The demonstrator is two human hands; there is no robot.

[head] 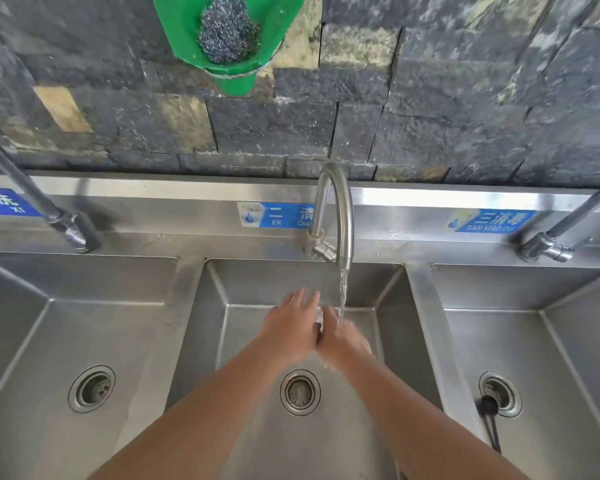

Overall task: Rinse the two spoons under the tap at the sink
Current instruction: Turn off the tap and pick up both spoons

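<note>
Water (342, 292) is running from the tap (336, 209) onto both hands, left hand (290, 329) and right hand (340, 336), pressed together mid-rinse in the middle sink (388, 289), though spoons and grip are hidden, so I cannot tell.

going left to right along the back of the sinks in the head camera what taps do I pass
Black hose tap → steel gooseneck tap, running, over the middle basin → right tap, partly cut off by the frame edge.
</note>
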